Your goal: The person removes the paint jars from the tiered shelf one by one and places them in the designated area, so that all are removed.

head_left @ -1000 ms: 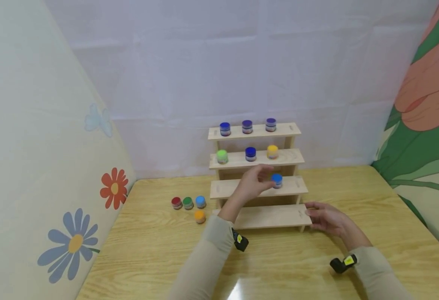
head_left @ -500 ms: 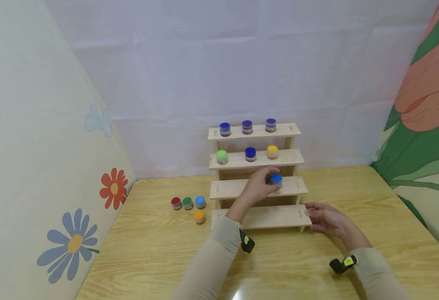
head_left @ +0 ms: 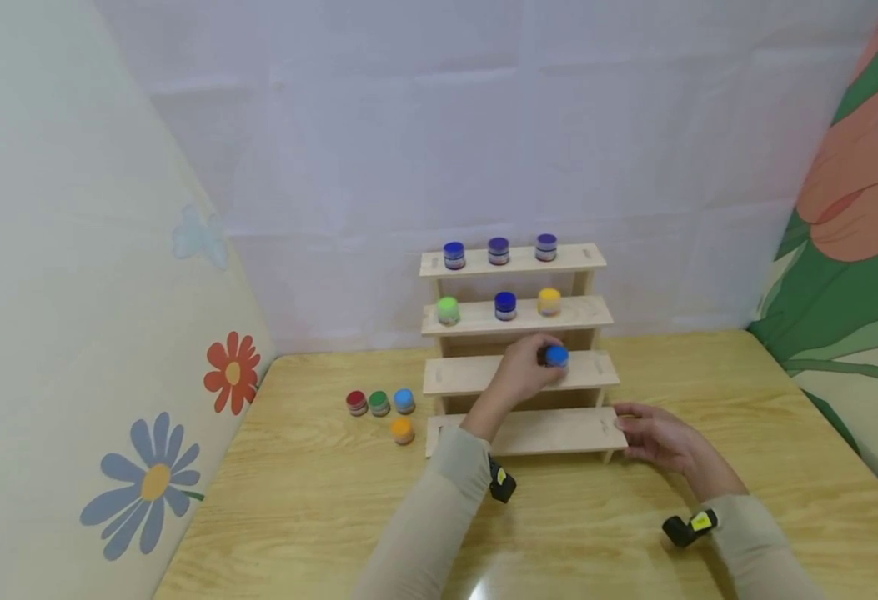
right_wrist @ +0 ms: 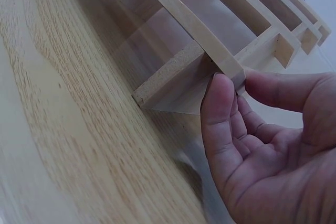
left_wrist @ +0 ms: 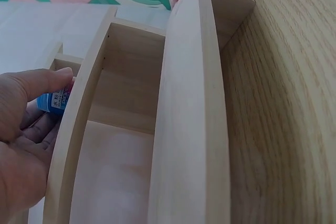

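Note:
My left hand point(head_left: 524, 371) grips a small jar with a blue lid point(head_left: 556, 357), at the right part of the stepped wooden rack's point(head_left: 461, 377) second tier from the bottom. In the left wrist view the thumb lies over the jar's label point(left_wrist: 59, 99) and the other fingers are behind it. My right hand point(head_left: 659, 437) pinches the right end of the lowest shelf point(right_wrist: 231, 69) between thumb and fingers. On the tier above stand a light green jar point(head_left: 448, 311), a dark blue jar point(head_left: 505, 306) and a yellow jar point(head_left: 549, 302). The top tier bears three blue-to-purple jars point(head_left: 499, 251).
Left of the rack, a dark red jar point(head_left: 356, 403), a green jar point(head_left: 379, 403), a light blue jar point(head_left: 404, 401) and an orange jar point(head_left: 402, 431) stand on the wood-grain table point(head_left: 296, 500). A white cloth point(head_left: 378, 167) hangs behind; painted panels flank both sides.
My left hand has moved right and its fingers have come round the blue-lidded jar, which stays in about the same spot. The right hand keeps its hold on the shelf end.

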### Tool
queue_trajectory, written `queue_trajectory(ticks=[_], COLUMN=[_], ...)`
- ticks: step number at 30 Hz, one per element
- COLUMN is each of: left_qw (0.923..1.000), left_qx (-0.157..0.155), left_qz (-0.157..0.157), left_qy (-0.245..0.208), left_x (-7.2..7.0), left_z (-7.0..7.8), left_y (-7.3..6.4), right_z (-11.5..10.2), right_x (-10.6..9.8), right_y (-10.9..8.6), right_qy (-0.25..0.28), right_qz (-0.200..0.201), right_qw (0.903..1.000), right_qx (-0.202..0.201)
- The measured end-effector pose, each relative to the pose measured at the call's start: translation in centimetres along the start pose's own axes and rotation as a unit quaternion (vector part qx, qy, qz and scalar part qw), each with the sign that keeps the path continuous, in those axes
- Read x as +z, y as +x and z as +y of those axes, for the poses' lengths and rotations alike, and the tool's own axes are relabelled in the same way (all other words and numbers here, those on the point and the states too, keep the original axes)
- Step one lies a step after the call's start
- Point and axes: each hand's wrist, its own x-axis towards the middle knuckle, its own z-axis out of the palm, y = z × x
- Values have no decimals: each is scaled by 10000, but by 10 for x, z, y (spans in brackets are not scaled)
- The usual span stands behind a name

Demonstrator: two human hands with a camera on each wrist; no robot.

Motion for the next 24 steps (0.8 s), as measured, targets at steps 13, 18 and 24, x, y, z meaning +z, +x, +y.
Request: queue_trajectory(ticks=[13, 18, 24], left_qw=[9993, 9990, 9992], left_qx=[325, 419, 389], left_qz=[-12, -24, -18], left_qy=[-197, -172, -79], left_x=[-17, -27, -36], left_z=[8, 2, -7], left_y=[-15, -24, -35], right_z=[-4, -4, -1], right_x=[1, 0, -1], right_y=[-1, -1, -1], right_qy=[-43, 41, -2], right_qz=[55, -36, -93], right_qw=[10000, 10000, 10000], right_qx=[61, 39, 24])
